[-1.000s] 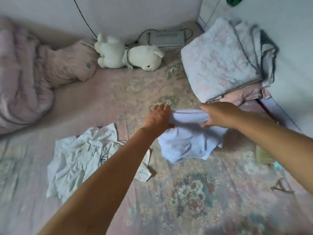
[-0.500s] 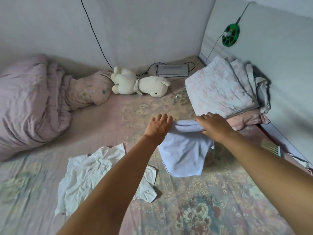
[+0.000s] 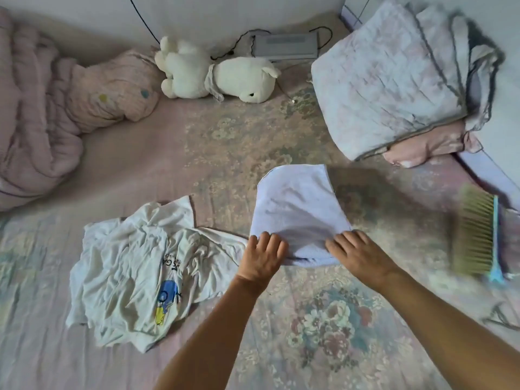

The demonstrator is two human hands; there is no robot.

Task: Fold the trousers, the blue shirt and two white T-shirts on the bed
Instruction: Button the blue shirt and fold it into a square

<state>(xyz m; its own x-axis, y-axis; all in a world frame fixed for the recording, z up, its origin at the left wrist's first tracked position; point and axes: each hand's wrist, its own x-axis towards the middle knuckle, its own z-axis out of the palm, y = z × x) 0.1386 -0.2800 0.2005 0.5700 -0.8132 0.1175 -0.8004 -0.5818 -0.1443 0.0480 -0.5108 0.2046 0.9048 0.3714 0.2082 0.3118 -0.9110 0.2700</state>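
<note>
The pale blue shirt [image 3: 295,204] lies folded into a small flat packet on the flowered bed sheet [image 3: 323,319]. My left hand [image 3: 263,256] rests with straight fingers on the packet's near left corner. At the near right corner my right hand [image 3: 358,253] presses down, fingers spread flat. A crumpled heap of white T-shirt cloth [image 3: 132,266] with a blue and yellow print lies just left of my left hand, its edge reaching under my wrist.
A white plush toy [image 3: 219,77] and a grey box with cables [image 3: 284,46] sit at the wall. A folded quilt [image 3: 388,77] is at the back right, a bunched pink duvet [image 3: 33,122] at the left. A bed brush [image 3: 475,232] lies at the right.
Both hands let go of the blue shirt's far edge and came back to its near edge. The shirt, earlier lifted and hanging, now lies flat and folded. The camera tilted down.
</note>
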